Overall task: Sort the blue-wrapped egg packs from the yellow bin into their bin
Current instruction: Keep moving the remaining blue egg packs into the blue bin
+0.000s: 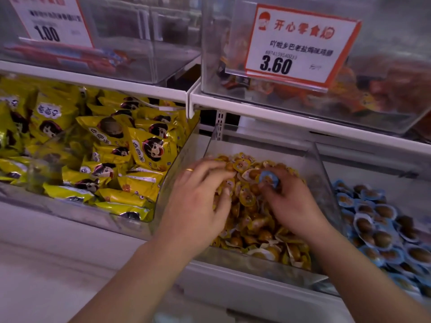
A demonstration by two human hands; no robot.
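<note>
Right hand [291,201] pinching blue-wrapped egg pack [269,179] above yellow bin [323,164]; left hand [200,201], fingers loosely curled, digging among yellow packs [256,231]. Blue bin [382,220] at three o'clock.

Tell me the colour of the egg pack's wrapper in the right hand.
Blue, in the head view: the egg pack held by the right hand.

Dim, warm indoor light. The whole frame is soft, blurrier toward the lower edge and corners. Faint glare on the clear bins [144,54] at top. Wide-angle bending shows on the shelf edges [303,117].
</note>
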